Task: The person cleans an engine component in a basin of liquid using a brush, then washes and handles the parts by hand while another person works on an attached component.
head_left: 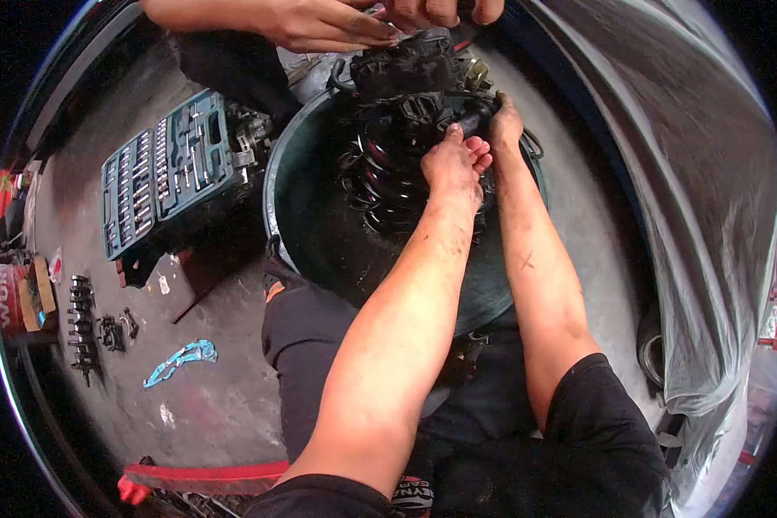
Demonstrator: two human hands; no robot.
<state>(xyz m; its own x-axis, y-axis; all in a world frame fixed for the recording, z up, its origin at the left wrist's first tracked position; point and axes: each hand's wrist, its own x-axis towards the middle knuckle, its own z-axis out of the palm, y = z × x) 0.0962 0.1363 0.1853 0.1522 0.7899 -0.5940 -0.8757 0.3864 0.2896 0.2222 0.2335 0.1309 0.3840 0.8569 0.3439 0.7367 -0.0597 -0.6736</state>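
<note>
A large dark engine part (406,65) stands over a round dark green tub (272,186), with black, glossy, curved pieces (375,177) below it inside the tub. My left hand (456,166) is at the part's lower front, thumb up and fingers curled; what lies between them, if anything, is too small to tell. Against the part's right side is my right hand (505,125), its fingers mostly hidden. Both hands are smudged with dark grease. Brass-coloured fittings (475,75) sit just above my right hand.
Another person's hands (328,24) reach over the part from the top. An open green socket set (168,164) lies left of the tub. A crankshaft (81,328) and a blue cloth (181,361) are on the floor. A grey cover (691,173) hangs at the right.
</note>
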